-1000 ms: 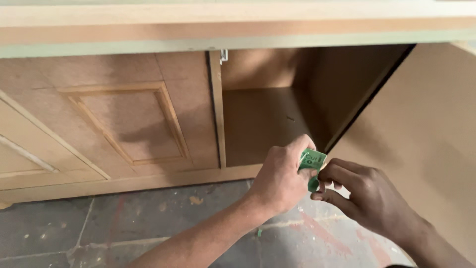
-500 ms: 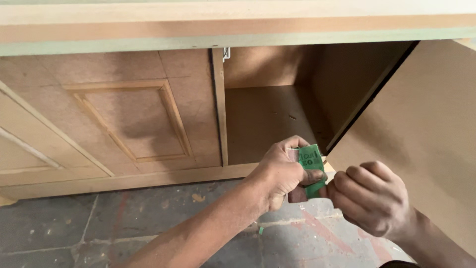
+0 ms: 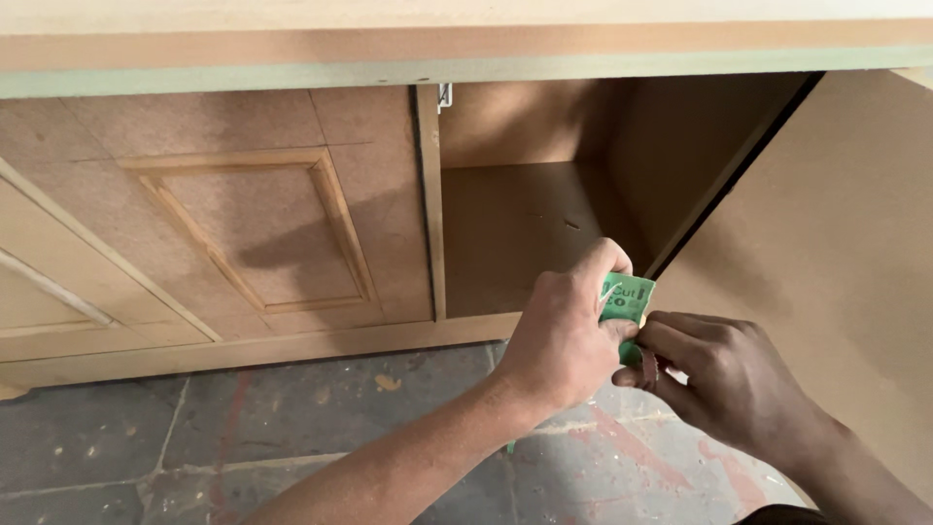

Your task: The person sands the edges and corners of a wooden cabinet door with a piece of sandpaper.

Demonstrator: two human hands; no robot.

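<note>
Both hands pinch a green packet before the open cabinet.
Left hand [image 3: 562, 335] grips the green packet [image 3: 625, 301]; right hand [image 3: 719, 374] pinches its lower edge, near the cabinet [image 3: 525, 233].

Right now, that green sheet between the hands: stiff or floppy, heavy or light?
Probably floppy: the green sheet curls around the left hand. Likely light, since the right hand grips it with fingertips only. It may be sandpaper, so probably not slippery, though its surface is too small to judge.

Left hand [image 3: 562, 335]: closed around small green paper piece [image 3: 627, 299].
Right hand [image 3: 724, 377]: fingertips pinch its lower edge.
Behind: open brown fibreboard cabinet [image 3: 525, 233], panelled door [image 3: 248, 228] shut at left.
Below: grey stone floor [image 3: 194, 437].
</note>
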